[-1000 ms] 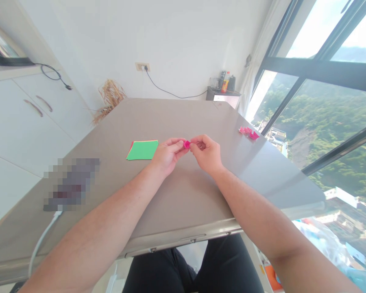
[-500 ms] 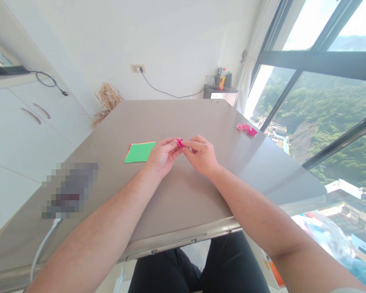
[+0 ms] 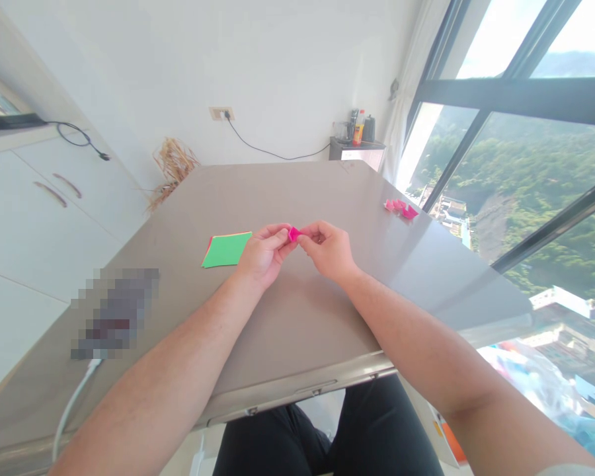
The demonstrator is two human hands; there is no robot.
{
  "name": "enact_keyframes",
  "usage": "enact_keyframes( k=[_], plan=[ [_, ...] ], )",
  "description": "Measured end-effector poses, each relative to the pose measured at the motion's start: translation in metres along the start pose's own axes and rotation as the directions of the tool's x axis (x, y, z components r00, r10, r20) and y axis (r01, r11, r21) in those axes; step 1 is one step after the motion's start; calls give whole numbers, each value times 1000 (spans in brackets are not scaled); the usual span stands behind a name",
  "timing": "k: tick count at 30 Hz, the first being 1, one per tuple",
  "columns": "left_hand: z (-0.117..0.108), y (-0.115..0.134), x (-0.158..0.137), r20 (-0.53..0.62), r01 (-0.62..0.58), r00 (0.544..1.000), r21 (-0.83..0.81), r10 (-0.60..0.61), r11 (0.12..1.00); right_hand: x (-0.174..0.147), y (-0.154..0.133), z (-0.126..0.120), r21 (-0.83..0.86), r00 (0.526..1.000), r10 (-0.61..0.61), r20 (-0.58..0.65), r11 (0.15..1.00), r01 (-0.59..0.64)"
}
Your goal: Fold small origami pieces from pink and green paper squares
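Between my two hands, above the middle of the table, is a small piece of folded pink paper [image 3: 294, 234]. My left hand [image 3: 268, 251] pinches its left side between thumb and fingers. The thumb and forefinger of my right hand [image 3: 327, 248] close on its right end. Part of the paper is covered by my fingertips, so its full shape is hidden. Just left of my left hand lies a stack of coloured paper [image 3: 225, 250], green sheet on top, partly behind that hand.
Several folded pink paper pieces [image 3: 400, 209] sit near the table's right edge. A blurred-out dark object [image 3: 116, 314] with a white cable [image 3: 74, 403] lies at left. The grey-brown table [image 3: 287, 192] reaches toward a low cabinet [image 3: 359, 156] with bottles. A window [image 3: 525, 172] is at right.
My right fingers have shifted their hold to the pink paper's right end, with the forefinger drawn back and curled. More of the paper shows now. My left hand has stayed nearly still.
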State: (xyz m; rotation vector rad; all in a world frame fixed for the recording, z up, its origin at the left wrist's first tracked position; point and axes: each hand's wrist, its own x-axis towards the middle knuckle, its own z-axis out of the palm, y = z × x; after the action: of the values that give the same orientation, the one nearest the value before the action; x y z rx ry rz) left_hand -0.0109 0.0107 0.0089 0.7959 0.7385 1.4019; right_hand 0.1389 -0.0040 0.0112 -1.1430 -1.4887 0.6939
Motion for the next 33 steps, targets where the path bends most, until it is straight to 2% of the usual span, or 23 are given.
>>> enact_keyframes(
  k=[14,33],
  plan=[
    [0,1,-2,1,35,999,25,-35,999,-1,0,-1,48,999,23,33,999,-25],
    [0,3,-2,52,41,998,13,-42,999,0,0,-3,97,999,-9,49,995,4]
  ],
)
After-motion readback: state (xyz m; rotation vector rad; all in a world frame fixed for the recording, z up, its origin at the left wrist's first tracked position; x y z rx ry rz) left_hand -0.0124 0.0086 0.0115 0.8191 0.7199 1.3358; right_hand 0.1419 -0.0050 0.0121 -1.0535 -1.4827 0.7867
